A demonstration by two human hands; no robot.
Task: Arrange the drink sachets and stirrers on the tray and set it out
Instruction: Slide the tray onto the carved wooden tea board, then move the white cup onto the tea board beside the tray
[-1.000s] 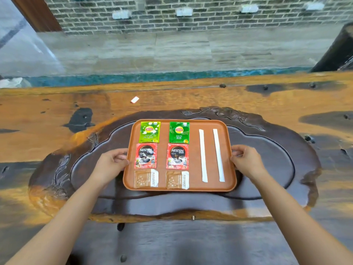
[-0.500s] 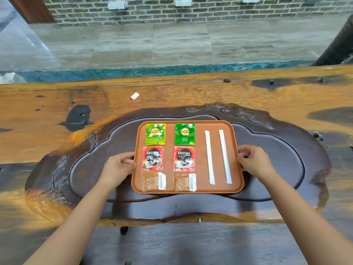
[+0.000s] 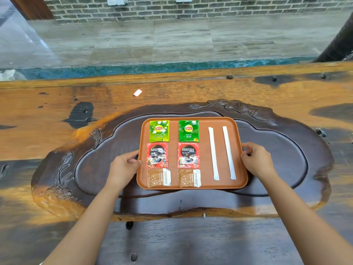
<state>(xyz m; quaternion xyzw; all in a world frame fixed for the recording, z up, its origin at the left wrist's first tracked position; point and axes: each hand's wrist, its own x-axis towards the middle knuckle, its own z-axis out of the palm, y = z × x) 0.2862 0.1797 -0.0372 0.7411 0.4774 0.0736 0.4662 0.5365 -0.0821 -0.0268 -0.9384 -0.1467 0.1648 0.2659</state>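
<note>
The left hand (image 3: 125,165) and right hand (image 3: 256,160) each grip a side rim of the tray (image 3: 204,150) at frame centre. On it, six sachets (image 3: 172,153) and two stirrers (image 3: 221,153) lie in tidy rows, so arranging looks finished; only setting it out on the surface (image 3: 57,104) seems left.

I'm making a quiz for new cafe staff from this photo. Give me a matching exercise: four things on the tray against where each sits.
Things:
1. Lipton tea sachets
2. Nescafe sachets
3. brown sugar sachets
4. wrapped stirrers

Places on the tray:
A. nearest row, by the person
B. right side, lying lengthwise
C. far row
D. middle row

Pairs: 1-C, 2-D, 3-A, 4-B
</note>
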